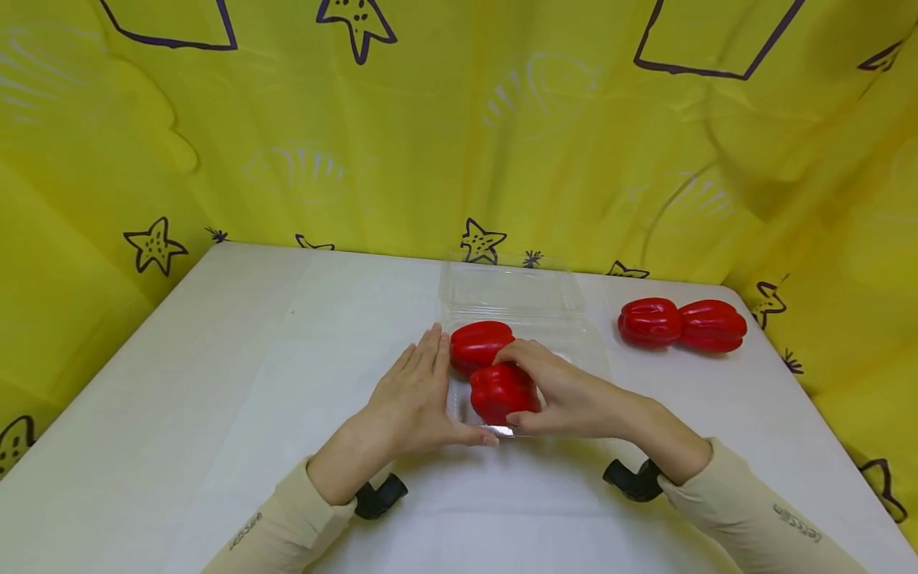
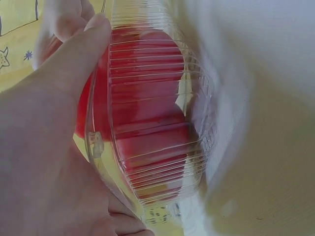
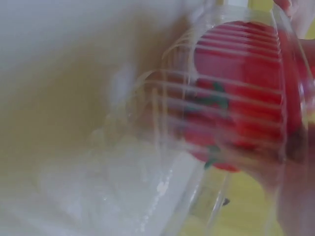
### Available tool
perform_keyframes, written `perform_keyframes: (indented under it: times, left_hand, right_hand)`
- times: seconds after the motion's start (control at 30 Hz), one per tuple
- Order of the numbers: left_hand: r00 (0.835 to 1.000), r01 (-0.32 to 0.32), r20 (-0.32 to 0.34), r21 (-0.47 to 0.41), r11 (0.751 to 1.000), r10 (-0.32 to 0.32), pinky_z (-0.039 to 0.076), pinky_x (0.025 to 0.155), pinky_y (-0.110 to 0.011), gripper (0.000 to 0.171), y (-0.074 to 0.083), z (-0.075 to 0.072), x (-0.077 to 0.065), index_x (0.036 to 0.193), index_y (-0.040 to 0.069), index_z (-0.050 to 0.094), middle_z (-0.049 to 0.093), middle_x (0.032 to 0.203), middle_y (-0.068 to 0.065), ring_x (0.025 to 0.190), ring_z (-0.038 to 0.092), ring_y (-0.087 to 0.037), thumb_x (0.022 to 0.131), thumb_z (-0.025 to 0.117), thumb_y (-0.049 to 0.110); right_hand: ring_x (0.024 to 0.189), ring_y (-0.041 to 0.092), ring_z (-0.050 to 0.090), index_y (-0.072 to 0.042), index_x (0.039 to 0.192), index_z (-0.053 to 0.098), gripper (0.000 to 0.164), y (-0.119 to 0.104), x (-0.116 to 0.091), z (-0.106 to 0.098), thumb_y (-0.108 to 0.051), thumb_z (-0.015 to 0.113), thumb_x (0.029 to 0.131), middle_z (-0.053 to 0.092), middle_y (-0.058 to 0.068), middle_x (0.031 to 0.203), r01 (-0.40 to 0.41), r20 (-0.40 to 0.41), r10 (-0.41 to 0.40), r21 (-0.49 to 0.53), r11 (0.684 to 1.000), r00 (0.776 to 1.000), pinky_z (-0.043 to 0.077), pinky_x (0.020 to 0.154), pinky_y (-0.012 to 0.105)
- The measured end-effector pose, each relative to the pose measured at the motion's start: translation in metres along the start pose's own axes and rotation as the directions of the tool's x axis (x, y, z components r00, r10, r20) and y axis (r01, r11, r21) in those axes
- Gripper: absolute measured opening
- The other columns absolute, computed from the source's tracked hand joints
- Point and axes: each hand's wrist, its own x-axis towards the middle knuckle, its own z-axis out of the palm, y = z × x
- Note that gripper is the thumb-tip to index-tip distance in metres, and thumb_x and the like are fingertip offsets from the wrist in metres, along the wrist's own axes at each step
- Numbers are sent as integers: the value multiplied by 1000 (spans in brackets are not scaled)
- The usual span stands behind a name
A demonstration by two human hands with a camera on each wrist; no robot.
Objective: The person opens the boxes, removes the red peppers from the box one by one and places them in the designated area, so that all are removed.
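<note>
A clear hinged plastic box lies on the table with its lid folded back. Inside it sits one red bell pepper at the back left. My right hand grips a second red bell pepper at the front of the box, thumb near the front rim and fingers over the top. Along the left wall rests my left hand, fingers straight, its thumb stretched along the front rim. Through the ribbed side in the right wrist view, green stems show on the peppers.
Two more red bell peppers, one touching the other, lie at the right rear of the white table. A yellow patterned curtain hangs behind and beside the table. Black wrist-camera mounts sit under both forearms.
</note>
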Motion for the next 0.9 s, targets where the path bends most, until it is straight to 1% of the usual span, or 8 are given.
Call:
perform_keyframes:
  times: [0.07,0.17,0.3,0.47,0.53,0.6,0.77,0.9]
  left_hand:
    - [1000,-3,-3,8,1000,3,23,124,-48,132,0,0,0,157,-2,16,15,165,-19,154,15,-32,68,65,82]
    - [1000,-4,-4,14,1000,4,23,123,-48,132,0,1,1,157,-2,16,15,165,-19,154,16,-32,68,64,83]
    - [1000,2,0,4,1000,-2,23,123,-48,133,0,1,1,157,-1,15,15,166,-18,154,15,-32,67,65,83]
    - [1000,3,0,-2,1000,-3,24,123,-48,132,0,0,2,157,0,15,15,166,-18,154,16,-33,67,66,81]
    - [1000,3,1,-2,1000,-3,24,123,-48,132,0,0,2,157,0,16,15,166,-18,154,16,-33,67,67,81]
    - [1000,3,4,1,1000,-3,24,123,-48,131,0,0,2,157,0,16,15,166,-18,154,15,-33,67,66,81]
    - [1000,9,11,5,1000,-9,22,124,-48,132,0,0,2,157,-1,17,14,166,-18,155,14,-32,67,66,82]
    - [1000,12,10,10,1000,-12,22,124,-48,133,-1,1,2,157,-1,17,14,166,-18,155,14,-32,66,66,83]
  right_hand:
    - [117,12,53,-19,129,46,56,1,-2,-1,-17,76,82,54,-7,127,-32,15,31,59,998,999,55,94,29]
    - [120,14,55,-20,128,44,57,4,-4,-2,-14,76,81,55,-8,129,-58,21,56,116,992,998,53,98,31]
    - [128,17,53,-20,127,42,59,7,-6,-2,-9,75,80,54,-7,134,-63,6,62,173,983,998,51,104,36]
    - [132,20,49,-22,127,42,60,12,-10,-2,-6,76,80,53,-6,137,-57,-16,63,256,965,998,52,103,45]
    - [132,20,48,-22,127,42,61,15,-12,-1,-6,77,80,53,-6,137,-47,-29,57,278,960,998,52,102,46]
    - [132,21,47,-22,127,42,61,18,-13,-1,-5,77,80,53,-4,138,-36,-42,52,313,949,998,53,101,44]
    - [134,28,44,-18,127,41,62,23,-17,-1,-1,76,78,49,2,141,-36,-58,64,399,916,996,55,97,32]
    - [134,32,44,-16,126,40,60,25,-18,-2,0,74,79,49,6,142,-33,-65,65,408,913,996,56,95,28]
